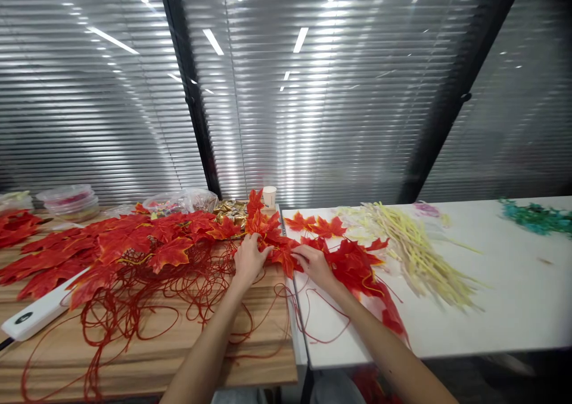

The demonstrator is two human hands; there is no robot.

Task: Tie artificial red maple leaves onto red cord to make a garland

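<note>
A heap of red artificial maple leaves on thin red strings spreads over a wooden table. More red leaves lie on the adjoining white table. My left hand is closed, its fingers pinching a red leaf cluster near the seam between the tables. My right hand is closed too, gripping the same cluster from the right side. Red strings trail toward me across the wood.
A pile of pale yellow plastic stems lies right of the leaves. Teal greenery sits at the far right. A paper cup, gold bows, plastic bags, stacked clear containers and a white device are on the left.
</note>
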